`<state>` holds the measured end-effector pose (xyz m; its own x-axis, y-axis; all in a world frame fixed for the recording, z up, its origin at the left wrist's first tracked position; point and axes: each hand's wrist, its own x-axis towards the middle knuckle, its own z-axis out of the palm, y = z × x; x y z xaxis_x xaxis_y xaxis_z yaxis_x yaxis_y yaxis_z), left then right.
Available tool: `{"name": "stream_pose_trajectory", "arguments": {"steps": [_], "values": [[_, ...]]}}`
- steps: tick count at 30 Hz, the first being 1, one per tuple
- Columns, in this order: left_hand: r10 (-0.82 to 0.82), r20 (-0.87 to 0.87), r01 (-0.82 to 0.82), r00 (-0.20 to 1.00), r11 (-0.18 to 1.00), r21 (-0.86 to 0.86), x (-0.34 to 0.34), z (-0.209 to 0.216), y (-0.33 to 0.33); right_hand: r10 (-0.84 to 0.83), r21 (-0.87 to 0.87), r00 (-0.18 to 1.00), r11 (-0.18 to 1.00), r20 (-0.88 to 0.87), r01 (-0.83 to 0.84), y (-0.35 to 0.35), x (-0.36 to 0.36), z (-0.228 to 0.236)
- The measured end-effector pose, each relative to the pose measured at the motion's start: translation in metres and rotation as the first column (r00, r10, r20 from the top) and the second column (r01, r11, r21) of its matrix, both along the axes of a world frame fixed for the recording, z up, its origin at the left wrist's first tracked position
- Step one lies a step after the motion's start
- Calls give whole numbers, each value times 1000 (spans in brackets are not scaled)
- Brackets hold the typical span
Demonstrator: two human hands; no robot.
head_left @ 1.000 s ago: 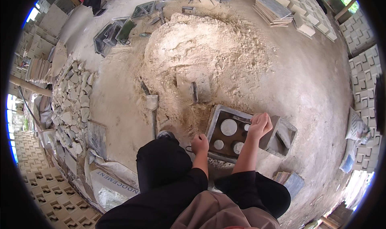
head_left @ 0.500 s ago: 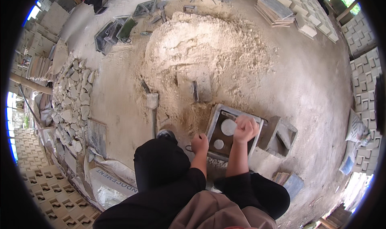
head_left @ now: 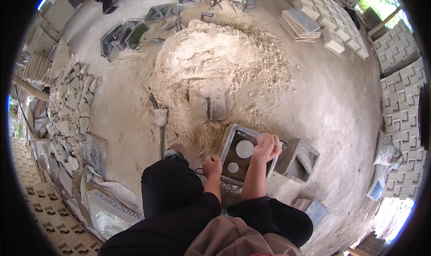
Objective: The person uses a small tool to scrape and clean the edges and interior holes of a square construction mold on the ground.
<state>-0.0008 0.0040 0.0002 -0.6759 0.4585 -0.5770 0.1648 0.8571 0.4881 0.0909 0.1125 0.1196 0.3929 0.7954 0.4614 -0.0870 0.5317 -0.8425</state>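
Note:
A square metal mould (head_left: 226, 141) lies on the floor in front of me, with a dark brown inside and two pale round discs, a larger disc (head_left: 244, 149) and a smaller disc (head_left: 232, 167). My right hand (head_left: 268, 147) is closed in a fist above the mould's right side. Whatever it may hold is hidden by the fingers. At the mould's near left corner my left hand (head_left: 212, 166) is also closed, next to a thin wire-like handle (head_left: 199, 171). I cannot make out what that hand grips.
Beyond the mould rises a heap of pale powder (head_left: 211, 54), with a flat board (head_left: 217, 105) at its foot. A trowel-like tool (head_left: 160, 117) lies left; a grey block-shaped frame (head_left: 303, 159) stands right. Broken pieces (head_left: 72, 112) and stacked blocks (head_left: 399, 121) line the sides.
The whole view has shifted, so things appear farther left and lower. My right fist has moved slightly rightward over the mould; the left stays by its corner. Another person's arm now shows at the top.

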Motion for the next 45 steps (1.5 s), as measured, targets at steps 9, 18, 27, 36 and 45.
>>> {"name": "stream_pose_trajectory", "arguments": {"steps": [9,18,27,36,45], "values": [[-19,3,19,1000,999,-26,0,-5,-6,149,-95,989,984,-9,-149,16,-11,-6],[-18,12,18,1000,1000,-9,-2,-1,-1,109,-182,994,977,3,-107,28,-4,-5],[-10,-23,10,1000,1000,3,0,-4,3,150,-143,988,979,23,-145,18,0,-9],[-2,-3,2,1000,1000,7,0,-5,0,120,-37,987,992,-106,-124,14,24,-8],[9,33,-7,999,998,-59,1,-3,3,25,-58,1000,998,-4,-25,10,57,8]]}}
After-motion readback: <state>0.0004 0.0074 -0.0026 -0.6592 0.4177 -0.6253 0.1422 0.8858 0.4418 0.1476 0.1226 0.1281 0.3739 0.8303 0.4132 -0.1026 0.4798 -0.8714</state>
